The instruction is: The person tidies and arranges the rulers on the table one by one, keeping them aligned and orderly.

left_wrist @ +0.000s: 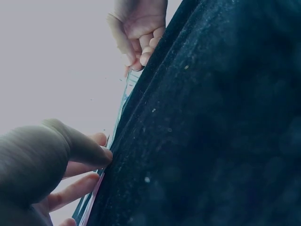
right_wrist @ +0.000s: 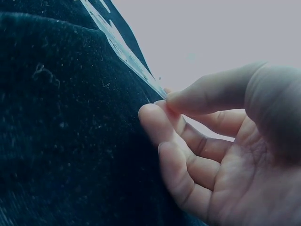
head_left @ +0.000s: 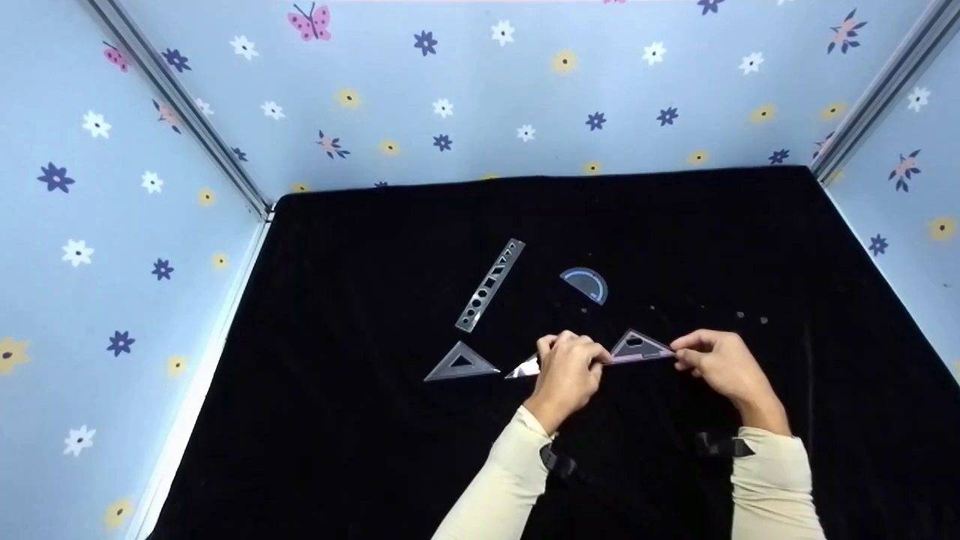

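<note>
A clear set square (head_left: 632, 349) with a cut-out hole and a pinkish lower edge lies between both hands. My right hand (head_left: 724, 367) pinches its right tip between thumb and fingers. The left hand (head_left: 570, 375), fingers bent, holds its left end. A shiny clear pointed piece (head_left: 525, 367) sticks out left of the left hand; whether it joins the set square is hidden. In the left wrist view the set square's thin edge (left_wrist: 123, 101) runs between the hands. The right wrist view shows its narrow end (right_wrist: 134, 63) at the right thumb.
Left of the hands lies another clear triangle set square (head_left: 463, 364). Beyond are a ruler with shaped cut-outs (head_left: 490, 285) and a blue-marked protractor (head_left: 586, 286). Small specks dot the black cloth (head_left: 360, 300). Flower-patterned panels (head_left: 480, 90) border the table at back and sides.
</note>
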A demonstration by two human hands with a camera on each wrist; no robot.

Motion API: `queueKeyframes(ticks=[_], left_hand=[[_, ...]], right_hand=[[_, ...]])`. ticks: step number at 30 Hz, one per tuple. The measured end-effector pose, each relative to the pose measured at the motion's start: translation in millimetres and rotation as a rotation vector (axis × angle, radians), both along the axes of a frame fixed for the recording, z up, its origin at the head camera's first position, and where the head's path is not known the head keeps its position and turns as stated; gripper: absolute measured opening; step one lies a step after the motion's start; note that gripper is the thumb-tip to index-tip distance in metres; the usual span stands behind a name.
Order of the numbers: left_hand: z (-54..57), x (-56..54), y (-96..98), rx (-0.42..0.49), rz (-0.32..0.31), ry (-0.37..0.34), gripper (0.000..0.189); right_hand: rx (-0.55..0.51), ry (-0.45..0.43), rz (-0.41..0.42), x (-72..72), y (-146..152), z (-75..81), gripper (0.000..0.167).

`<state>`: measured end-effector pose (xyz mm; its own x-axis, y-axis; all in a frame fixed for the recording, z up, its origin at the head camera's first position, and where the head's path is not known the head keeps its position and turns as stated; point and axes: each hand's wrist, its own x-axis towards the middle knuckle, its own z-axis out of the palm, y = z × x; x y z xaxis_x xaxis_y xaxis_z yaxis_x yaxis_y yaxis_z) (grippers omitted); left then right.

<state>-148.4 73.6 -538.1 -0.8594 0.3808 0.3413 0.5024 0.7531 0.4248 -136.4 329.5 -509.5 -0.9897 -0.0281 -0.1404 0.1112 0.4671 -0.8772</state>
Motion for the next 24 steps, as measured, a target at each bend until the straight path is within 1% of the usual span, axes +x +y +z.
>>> queueKeyframes(ticks=[5, 12, 20, 24], left_hand=[[0.4, -0.2, -0.6, -0.014, -0.010, -0.004, 0.020], [0.7, -1.5, -2.3, -0.031, -0.018, 0.002, 0.019], [-0.7, -1.5, -4.9, 0.019, -0.037, 0.029, 0.018], [-1.4, -1.4, -6.3, 0.030, -0.048, 0.027, 0.018]], right_hand=[[0.034, 0.018, 0.009, 0.2, -1.7, 0.8, 0.016], [0.072, 0.020, 0.025, 0.4, -3.4, 1.0, 0.014], [0.087, 0.021, 0.025, 0.4, -5.4, 0.1, 0.012], [0.106, 0.034, 0.024, 0.6, -6.5, -0.2, 0.012]])
